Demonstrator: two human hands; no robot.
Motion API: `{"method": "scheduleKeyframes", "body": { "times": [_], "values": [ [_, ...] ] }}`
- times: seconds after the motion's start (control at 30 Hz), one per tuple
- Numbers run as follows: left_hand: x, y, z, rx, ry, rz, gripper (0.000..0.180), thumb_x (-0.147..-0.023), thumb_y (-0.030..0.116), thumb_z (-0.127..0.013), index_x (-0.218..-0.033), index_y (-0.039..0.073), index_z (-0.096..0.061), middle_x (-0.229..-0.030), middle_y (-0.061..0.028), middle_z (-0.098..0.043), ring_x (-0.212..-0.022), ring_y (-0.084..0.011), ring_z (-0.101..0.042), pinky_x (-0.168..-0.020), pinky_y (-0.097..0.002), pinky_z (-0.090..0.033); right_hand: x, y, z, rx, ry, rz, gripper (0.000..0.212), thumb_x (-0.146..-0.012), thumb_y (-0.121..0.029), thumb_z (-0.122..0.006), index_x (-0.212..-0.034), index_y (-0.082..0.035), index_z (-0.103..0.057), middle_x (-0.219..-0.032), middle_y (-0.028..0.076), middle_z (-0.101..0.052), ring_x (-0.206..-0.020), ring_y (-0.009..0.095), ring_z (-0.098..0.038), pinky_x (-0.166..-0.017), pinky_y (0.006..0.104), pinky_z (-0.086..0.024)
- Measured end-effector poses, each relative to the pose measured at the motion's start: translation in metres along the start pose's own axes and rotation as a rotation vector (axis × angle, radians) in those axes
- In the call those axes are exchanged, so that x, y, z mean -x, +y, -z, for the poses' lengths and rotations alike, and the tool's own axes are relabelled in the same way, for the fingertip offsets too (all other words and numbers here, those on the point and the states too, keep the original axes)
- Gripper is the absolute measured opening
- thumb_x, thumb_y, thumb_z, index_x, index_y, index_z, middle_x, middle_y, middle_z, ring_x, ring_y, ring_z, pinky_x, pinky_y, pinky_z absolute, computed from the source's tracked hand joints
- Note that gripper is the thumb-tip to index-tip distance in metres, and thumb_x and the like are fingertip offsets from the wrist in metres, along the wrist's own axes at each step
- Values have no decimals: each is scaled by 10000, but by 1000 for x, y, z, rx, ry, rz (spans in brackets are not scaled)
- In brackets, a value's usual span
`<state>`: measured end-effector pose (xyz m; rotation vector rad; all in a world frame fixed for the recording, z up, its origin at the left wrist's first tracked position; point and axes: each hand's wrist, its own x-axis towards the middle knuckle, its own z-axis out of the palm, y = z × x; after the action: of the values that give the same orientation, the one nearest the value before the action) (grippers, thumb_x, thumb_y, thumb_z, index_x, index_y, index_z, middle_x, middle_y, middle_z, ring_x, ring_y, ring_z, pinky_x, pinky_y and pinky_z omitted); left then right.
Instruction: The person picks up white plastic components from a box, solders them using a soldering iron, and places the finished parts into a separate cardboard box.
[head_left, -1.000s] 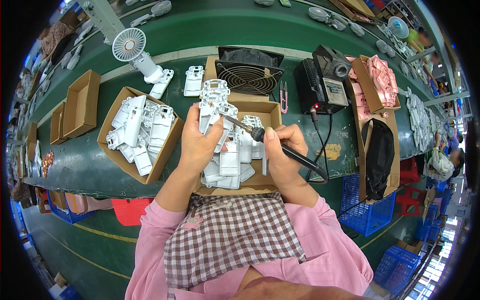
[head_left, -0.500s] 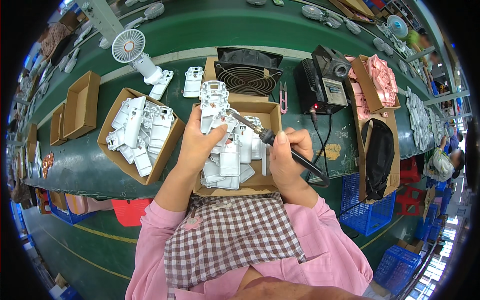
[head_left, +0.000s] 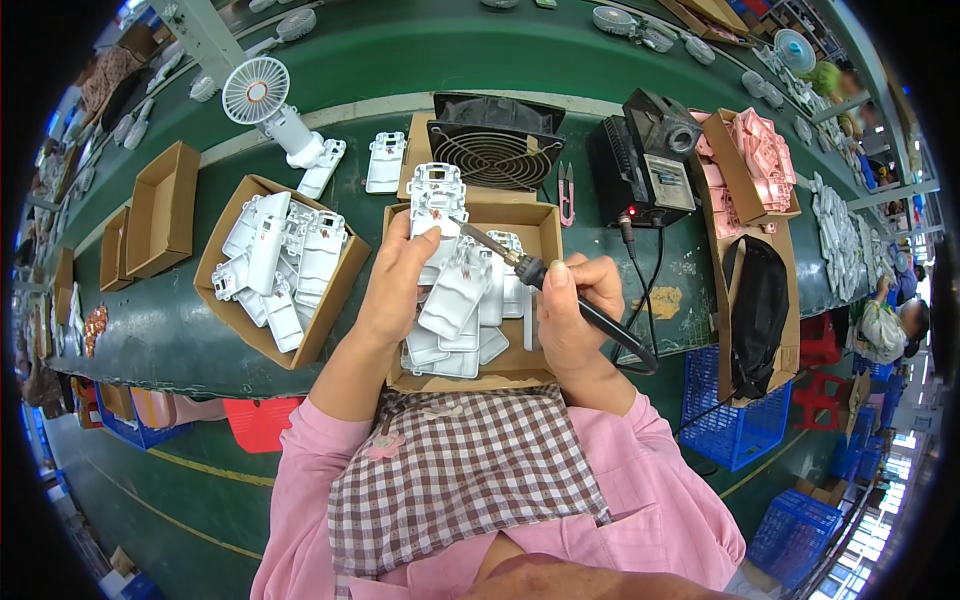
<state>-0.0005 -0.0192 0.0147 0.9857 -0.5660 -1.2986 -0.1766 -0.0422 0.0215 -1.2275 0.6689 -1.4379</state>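
Observation:
My left hand (head_left: pixel 392 280) is closed on a white plastic fan housing (head_left: pixel 437 192), with the thumb across its lower part. My right hand (head_left: pixel 582 302) grips a soldering iron (head_left: pixel 533 271) by its black handle. The iron's tip points up and left, at or very near the right side of the held housing; contact is too small to tell. Under both hands stands a cardboard box (head_left: pixel 548 225) with several white housings inside. One loose housing (head_left: pixel 458 300) lies tilted on top of that pile, just below the held one.
To the left, another cardboard box (head_left: pixel 330 335) is full of white housings. A black fan (head_left: pixel 495 150) stands behind the middle box. Pink snips (head_left: pixel 567 200) lie beside a black soldering station (head_left: pixel 650 165). Pink parts (head_left: pixel 762 150) fill boxes at right. An assembled white fan (head_left: pixel 258 92) stands far left.
A housing that was up by my left fingers now lies tilted on the pile. The housing in my left hand has shifted slightly right. Fans on the far belt have moved left.

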Motion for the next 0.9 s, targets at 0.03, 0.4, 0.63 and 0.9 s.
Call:
{"method": "scheduleKeyframes", "body": {
  "times": [0.03,0.4,0.63,0.9],
  "values": [
    [0,0,1,-8,-10,-16,300,-937,155,-471,-1216,48,-445,-991,-61,-602,-793,-138,-622,-687,-272,-535,-1,0,0,12,-7,8,166,-882,-20,-604,-818,-43,-453,-702,21,-523,-597,37,-408,-537,195,-341],
    [5,7,-6,-269,73,-41,188,-945,112,-470,-1111,23,-474,-904,-87,-625,-624,-133,-631,-491,-240,-531,-3,-2,-3,98,-59,-22,163,-884,-29,-611,-822,-39,-461,-689,15,-515,-601,37,-421,-539,202,-352],
    [8,10,-8,-274,87,-16,222,-937,118,-506,-1110,-16,-469,-924,-97,-627,-634,-111,-627,-485,-219,-520,-3,-1,-2,134,-75,-35,172,-880,-35,-620,-810,-38,-462,-670,3,-507,-578,32,-413,-511,202,-341],
    [8,9,-9,-273,106,-30,184,-938,99,-481,-1108,29,-496,-861,-74,-642,-563,-108,-605,-457,-222,-506,-5,0,-3,141,-73,-32,182,-872,-37,-631,-792,-40,-467,-661,1,-509,-570,30,-412,-500,203,-335]
  ]
}}
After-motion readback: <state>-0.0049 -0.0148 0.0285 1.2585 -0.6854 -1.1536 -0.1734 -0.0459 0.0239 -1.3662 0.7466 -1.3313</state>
